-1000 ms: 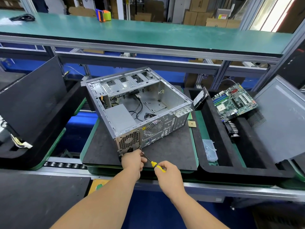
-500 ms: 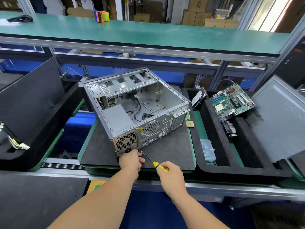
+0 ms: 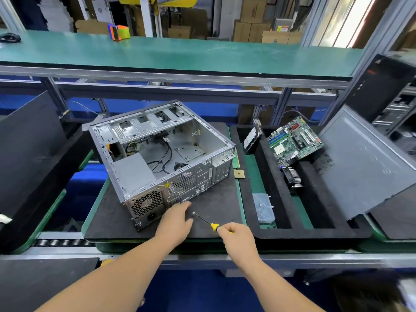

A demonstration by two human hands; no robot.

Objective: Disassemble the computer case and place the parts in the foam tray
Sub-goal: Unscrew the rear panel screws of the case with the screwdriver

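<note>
A: Why does the computer case (image 3: pixel 161 161) lie on its side on the dark mat (image 3: pixel 112 212), open face up?

B: Likely so the inside can be reached from above, and so its rear panel faces the near edge, where the screws are.

A: And the hands?

B: The left hand (image 3: pixel 176 219) reaches to the lower rear panel with its fingers stretched forward, fingertips at or touching the metal; I judge it steadies the case. Whether it pinches a screw, I cannot tell. The right hand (image 3: pixel 236 236) is curled round the yellow handle of the screwdriver (image 3: pixel 206 221), whose tip hangs just right of the left hand, apart from the case.

A: Where do parts go?

B: Into the foam tray (image 3: pixel 292 231) on the right. A motherboard (image 3: pixel 293 140), a hard drive (image 3: pixel 252 138) and a heatsink (image 3: pixel 292 176) sit there, each in its own slot. A small chip (image 3: pixel 238 173) lies on the mat between case and tray.
</note>
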